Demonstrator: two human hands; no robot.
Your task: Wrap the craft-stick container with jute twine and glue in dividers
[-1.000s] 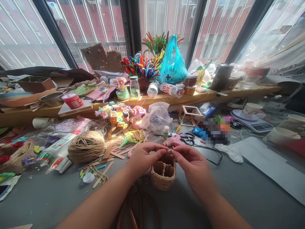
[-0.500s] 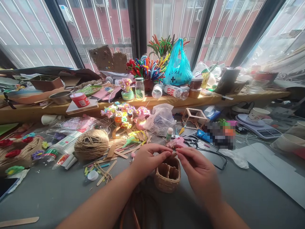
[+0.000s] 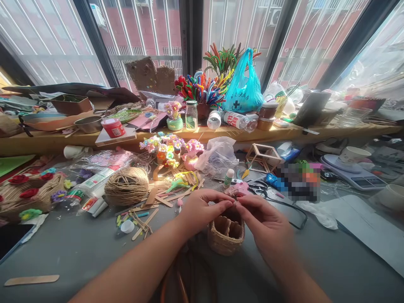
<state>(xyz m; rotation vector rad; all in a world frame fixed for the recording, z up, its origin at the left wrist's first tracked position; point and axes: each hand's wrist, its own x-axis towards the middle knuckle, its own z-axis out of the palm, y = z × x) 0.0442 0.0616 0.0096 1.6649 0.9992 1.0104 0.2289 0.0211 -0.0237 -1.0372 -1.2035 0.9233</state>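
A small woven twine basket [image 3: 225,243] with inner dividers stands upright on the grey table, just below my fingers. My left hand [image 3: 206,210] reaches over its far left rim, thumb and fingers pinched together. From the right, my right hand [image 3: 263,216] meets it, also closed in a pinch, fingertips nearly touching the left ones above the far rim. Whatever lies between the fingertips is too small to make out. Behind the hands are a pink hot glue gun [image 3: 238,188] and a glue stick [image 3: 228,178] standing upright.
Left of the hands lie a ball of twine [image 3: 126,186], loose craft sticks [image 3: 152,197] and a small white cup [image 3: 127,227]. Scissors [image 3: 259,187] and a black cable [image 3: 299,219] are at the right. Pipe-cleaner flowers [image 3: 164,149] stand farther back, before a cluttered ledge.
The whole view has shifted, so things appear slightly farther right. Both hands stay pinched together above the basket's far rim.
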